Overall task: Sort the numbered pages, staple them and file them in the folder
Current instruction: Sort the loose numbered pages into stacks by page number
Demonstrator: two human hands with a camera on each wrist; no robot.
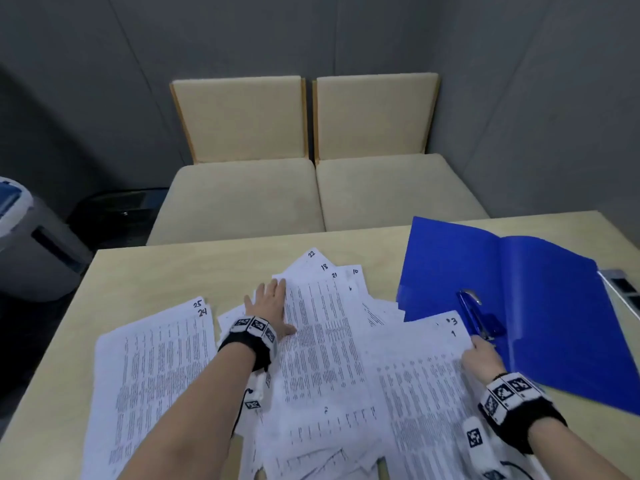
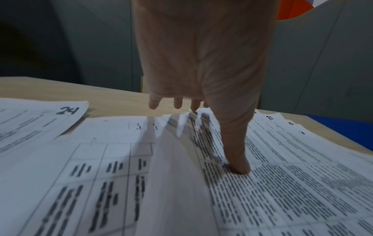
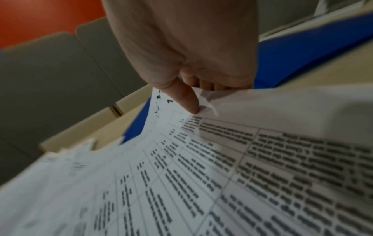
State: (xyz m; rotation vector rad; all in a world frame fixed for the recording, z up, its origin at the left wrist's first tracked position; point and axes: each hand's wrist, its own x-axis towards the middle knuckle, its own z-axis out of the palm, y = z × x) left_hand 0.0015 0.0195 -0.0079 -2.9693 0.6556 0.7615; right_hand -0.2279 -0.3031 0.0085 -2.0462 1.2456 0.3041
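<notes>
Numbered printed pages (image 1: pixel 322 344) lie fanned over the table; corners show 22, 18, 21, 10 and 6. Sheets 24 and 25 (image 1: pixel 156 358) lie apart at the left, and sheet 24 (image 2: pixel 40 118) shows in the left wrist view. My left hand (image 1: pixel 281 306) lies flat on the middle pile, fingers straight, thumb (image 2: pixel 239 167) pressing a sheet. My right hand (image 1: pixel 479 348) pinches the right edge of the sheets marked 1 and 3 (image 1: pixel 426 368): the thumb (image 3: pixel 191 103) is on top and the fingers are curled beneath. The open blue folder (image 1: pixel 554 306) lies at the right with a blue stapler (image 1: pixel 479 317) on it.
Two beige chairs (image 1: pixel 311 188) stand beyond the table's far edge (image 1: pixel 242 242). A grey and white appliance (image 1: pixel 31 237) stands on the floor at the left. A metal socket panel (image 1: pixel 621 285) is set into the table past the folder's right side.
</notes>
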